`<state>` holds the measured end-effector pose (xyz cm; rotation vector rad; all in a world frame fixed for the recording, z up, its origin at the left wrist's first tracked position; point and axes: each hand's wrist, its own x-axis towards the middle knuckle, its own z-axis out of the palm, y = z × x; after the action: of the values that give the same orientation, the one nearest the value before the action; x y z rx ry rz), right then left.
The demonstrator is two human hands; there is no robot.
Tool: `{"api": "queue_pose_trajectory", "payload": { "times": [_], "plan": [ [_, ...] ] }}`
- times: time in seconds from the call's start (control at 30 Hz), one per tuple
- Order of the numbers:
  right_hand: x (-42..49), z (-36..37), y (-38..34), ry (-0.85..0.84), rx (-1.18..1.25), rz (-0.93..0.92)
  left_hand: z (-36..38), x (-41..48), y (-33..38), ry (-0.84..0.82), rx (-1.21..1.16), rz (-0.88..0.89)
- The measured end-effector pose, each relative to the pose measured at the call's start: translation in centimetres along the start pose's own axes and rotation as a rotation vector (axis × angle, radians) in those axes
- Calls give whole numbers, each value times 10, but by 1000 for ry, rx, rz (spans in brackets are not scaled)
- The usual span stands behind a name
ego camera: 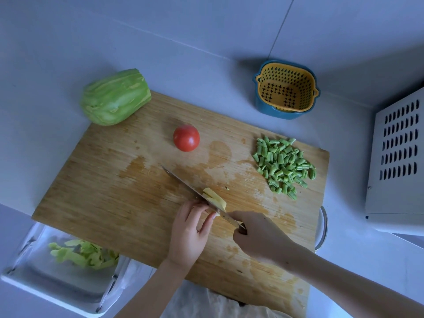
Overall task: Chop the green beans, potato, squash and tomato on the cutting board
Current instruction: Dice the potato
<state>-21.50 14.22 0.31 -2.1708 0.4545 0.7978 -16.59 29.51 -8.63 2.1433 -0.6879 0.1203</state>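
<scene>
A: The left hand (191, 228) pins the potato (214, 199); the right hand (257, 235), closed on the knife (195, 191), cuts just beside those fingertips (212, 218).

B: A slip could nick them. Beyond lie the tomato (186, 138), squash (114, 97) and chopped green beans (284, 166).

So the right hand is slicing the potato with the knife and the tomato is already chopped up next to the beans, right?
Not quite. The head view shows the tomato whole and uncut, apart from the chopped beans. The right hand is indeed slicing the potato with the knife.
</scene>
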Motion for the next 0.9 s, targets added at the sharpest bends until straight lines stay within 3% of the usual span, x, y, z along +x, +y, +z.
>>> {"api": "queue_pose_trajectory", "payload": {
  "times": [0.17, 0.4, 0.53, 0.6, 0.67, 0.8, 0.9],
  "plan": [
    [-8, -12, -3, -51, 37, -27, 1, 1, 1, -1, -32, -8],
    [-42, -22, -4, 96, -42, -64, -25, 8, 15, -11, 46, 5],
    [-55, -31, -5, 201, -141, -56, -81, 25, 52, 107, 44, 358],
    [-51, -37, -4, 220, -197, -59, -101, 50, 73, 84, 27, 524],
    [-43, -42, -3, 247, -250, -69, -104, 83, 83, -78, 14, 595],
    [-29, -46, -2, 299, -335, -96, -76, 128, 81, -782, 247, 391],
    [-25, -48, 1, 337, -378, -123, -55, 132, 72, -1011, 384, 391]
  ]
}}
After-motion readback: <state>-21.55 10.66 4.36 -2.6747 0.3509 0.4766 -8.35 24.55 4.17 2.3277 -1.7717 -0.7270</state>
